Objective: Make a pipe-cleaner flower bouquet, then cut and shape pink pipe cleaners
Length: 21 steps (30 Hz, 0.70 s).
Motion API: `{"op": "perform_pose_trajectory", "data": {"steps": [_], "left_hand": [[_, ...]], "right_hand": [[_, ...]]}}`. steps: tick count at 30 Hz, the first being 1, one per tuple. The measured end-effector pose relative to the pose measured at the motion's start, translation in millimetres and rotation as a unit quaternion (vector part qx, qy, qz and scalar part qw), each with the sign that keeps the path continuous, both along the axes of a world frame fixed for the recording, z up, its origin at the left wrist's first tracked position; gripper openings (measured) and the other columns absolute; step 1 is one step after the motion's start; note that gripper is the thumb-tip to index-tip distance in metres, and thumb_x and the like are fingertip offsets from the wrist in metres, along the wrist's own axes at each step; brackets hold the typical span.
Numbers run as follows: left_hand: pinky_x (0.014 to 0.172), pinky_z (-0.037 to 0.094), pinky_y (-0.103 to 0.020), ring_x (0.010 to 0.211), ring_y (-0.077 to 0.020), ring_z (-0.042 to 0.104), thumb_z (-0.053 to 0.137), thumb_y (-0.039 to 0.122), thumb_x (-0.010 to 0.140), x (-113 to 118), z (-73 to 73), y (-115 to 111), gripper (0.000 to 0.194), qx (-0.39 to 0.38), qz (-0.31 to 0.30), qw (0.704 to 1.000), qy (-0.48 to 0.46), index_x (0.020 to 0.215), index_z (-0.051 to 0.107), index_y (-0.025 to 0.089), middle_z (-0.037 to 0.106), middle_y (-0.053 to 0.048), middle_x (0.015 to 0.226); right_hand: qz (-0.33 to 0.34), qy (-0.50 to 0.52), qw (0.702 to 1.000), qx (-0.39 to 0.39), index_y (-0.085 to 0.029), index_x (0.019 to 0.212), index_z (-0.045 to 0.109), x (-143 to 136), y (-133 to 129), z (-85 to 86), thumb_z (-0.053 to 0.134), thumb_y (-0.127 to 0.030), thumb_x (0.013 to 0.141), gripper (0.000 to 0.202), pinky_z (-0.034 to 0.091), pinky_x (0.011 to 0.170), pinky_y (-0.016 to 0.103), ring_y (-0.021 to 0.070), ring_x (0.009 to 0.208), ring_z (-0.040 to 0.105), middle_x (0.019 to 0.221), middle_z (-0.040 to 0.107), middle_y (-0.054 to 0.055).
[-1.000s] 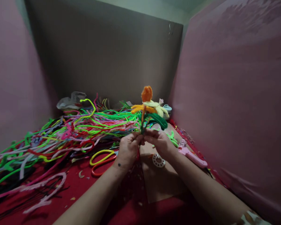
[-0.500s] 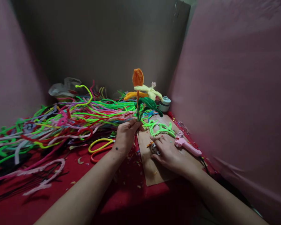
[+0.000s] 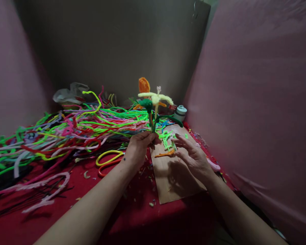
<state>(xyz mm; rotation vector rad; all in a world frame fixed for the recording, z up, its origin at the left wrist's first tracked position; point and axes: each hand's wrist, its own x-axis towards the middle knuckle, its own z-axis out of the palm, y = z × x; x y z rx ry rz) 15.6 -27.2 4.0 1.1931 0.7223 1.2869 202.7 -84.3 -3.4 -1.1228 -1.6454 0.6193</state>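
My left hand (image 3: 137,146) pinches the stems of a small bunch of pipe-cleaner flowers (image 3: 154,124) and holds it upright. The bunch has an orange bud (image 3: 144,85), a pale yellow open flower (image 3: 156,99) and dark green leaves (image 3: 146,103). To its right, my right hand (image 3: 192,157) hovers over the cardboard (image 3: 165,190), thumb and fingers curved around a pale thing I cannot make out. Beside its fingertips lie an orange pipe-cleaner piece (image 3: 164,154) and bright green pipe-cleaner pieces (image 3: 166,139).
A big heap of coloured pipe cleaners (image 3: 91,126) spreads over the red cloth (image 3: 132,217) on the left. Scissors (image 3: 109,160) with yellow and red handles lie by my left wrist. A white-lidded bottle (image 3: 180,113) stands behind; a pink glue gun (image 3: 213,165) is partly hidden.
The flower bunch has turned in my left hand. My right hand has lifted and shifted right; the black-and-white spotted thing under it no longer shows on the cardboard, and the orange piece is uncovered.
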Motion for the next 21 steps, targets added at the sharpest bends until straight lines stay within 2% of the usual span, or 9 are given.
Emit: {"op": "perform_pose_trajectory", "data": {"steps": [2,5,9,12,15,18,21], "left_hand": [[0.059,0.039,-0.023,0.060,-0.0104,0.053,0.060,0.031,0.075,0.3,-3.2,1.5,0.018,-0.003,-0.027,1.000,-0.010,0.072,0.067,0.015,0.064,-0.002,0.067],[0.061,0.040,-0.023,0.063,-0.0109,0.054,0.058,0.031,0.077,0.0,-3.3,1.1,0.020,0.000,-0.049,0.999,-0.012,0.073,0.068,0.014,0.064,-0.003,0.070],[0.059,0.039,-0.021,0.062,-0.0099,0.054,0.057,0.033,0.079,-1.8,3.1,-3.8,0.023,-0.014,-0.049,0.999,0.007,0.079,0.070,0.013,0.063,-0.004,0.067],[0.061,0.041,-0.021,0.062,-0.0093,0.054,0.060,0.034,0.078,-2.4,6.8,-7.7,0.023,-0.031,-0.069,0.997,-0.015,0.081,0.071,0.014,0.063,-0.003,0.068],[0.064,0.045,-0.022,0.062,-0.0090,0.056,0.062,0.029,0.077,-1.6,8.7,-11.1,0.018,-0.056,-0.111,0.989,-0.075,0.081,0.070,0.014,0.064,-0.004,0.074],[0.062,0.047,-0.023,0.060,-0.0097,0.057,0.060,0.027,0.077,-1.1,10.8,-14.5,0.018,-0.066,-0.137,0.984,-0.094,0.081,0.070,0.013,0.064,-0.004,0.070],[0.062,0.047,-0.024,0.061,-0.0118,0.059,0.061,0.026,0.076,-1.4,12.8,-16.9,0.018,-0.070,-0.133,0.985,-0.080,0.080,0.070,0.011,0.064,-0.005,0.066]], "right_hand": [[0.020,0.095,0.995,-0.026,-0.029,0.124,0.052,-2.2,1.4,2.3,0.065,-0.030,0.077,0.049,0.047,0.090,0.041,0.0203,0.106,0.056,0.116,0.061,0.006],[0.075,0.235,0.966,-0.078,-0.028,0.117,0.058,-5.7,2.8,4.9,0.070,-0.031,0.072,0.046,0.052,0.081,0.039,0.0193,0.095,0.060,0.105,0.064,0.005],[0.132,0.324,0.928,-0.132,-0.025,0.110,0.062,-9.3,5.7,6.5,0.072,-0.032,0.070,0.043,0.054,0.066,0.033,0.0166,0.078,0.062,0.097,0.064,0.005],[0.131,0.321,0.929,-0.132,-0.024,0.107,0.064,-12.9,8.3,6.9,0.073,-0.031,0.069,0.040,0.053,0.060,0.030,0.0155,0.075,0.061,0.094,0.063,0.005],[0.110,0.281,0.947,-0.114,-0.024,0.107,0.063,-17.4,10.2,6.4,0.073,-0.031,0.068,0.040,0.052,0.057,0.029,0.0152,0.074,0.059,0.094,0.062,0.004],[0.050,0.206,0.974,-0.083,-0.024,0.110,0.060,-20.9,11.6,4.3,0.072,-0.029,0.070,0.043,0.051,0.066,0.029,0.0155,0.083,0.058,0.097,0.062,0.004],[-0.003,0.128,0.991,-0.048,-0.024,0.113,0.058,-22.3,13.3,0.5,0.071,-0.029,0.070,0.045,0.050,0.079,0.032,0.0162,0.091,0.058,0.100,0.061,0.003]]}}
